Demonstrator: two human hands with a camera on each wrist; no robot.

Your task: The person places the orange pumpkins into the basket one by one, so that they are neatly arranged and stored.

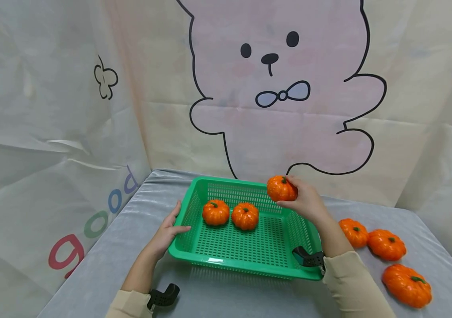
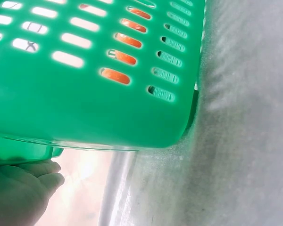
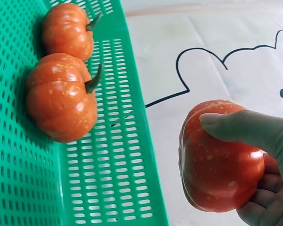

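Note:
My right hand (image 1: pixel 308 201) grips a small orange pumpkin (image 1: pixel 279 189) above the far right part of a green plastic basket (image 1: pixel 245 269). In the right wrist view the thumb lies across that pumpkin (image 3: pixel 217 160) and the fingers wrap its other side. Two more pumpkins sit side by side inside the basket, a left one (image 1: pixel 215 212) and a right one (image 1: pixel 245 216), both with green stems. My left hand (image 1: pixel 164 236) holds the basket's left rim, thumb over the edge. In the left wrist view the basket's outer wall (image 2: pixel 85 113) hides most of what is inside.
To the right of the basket, several pumpkins lie on the grey cloth (image 1: pixel 194 300): one near my right forearm (image 1: pixel 354 232), one beside it (image 1: pixel 386 244), and a larger one (image 1: pixel 407 285) closer to me. A printed curtain (image 1: pixel 281 141) hangs behind the table.

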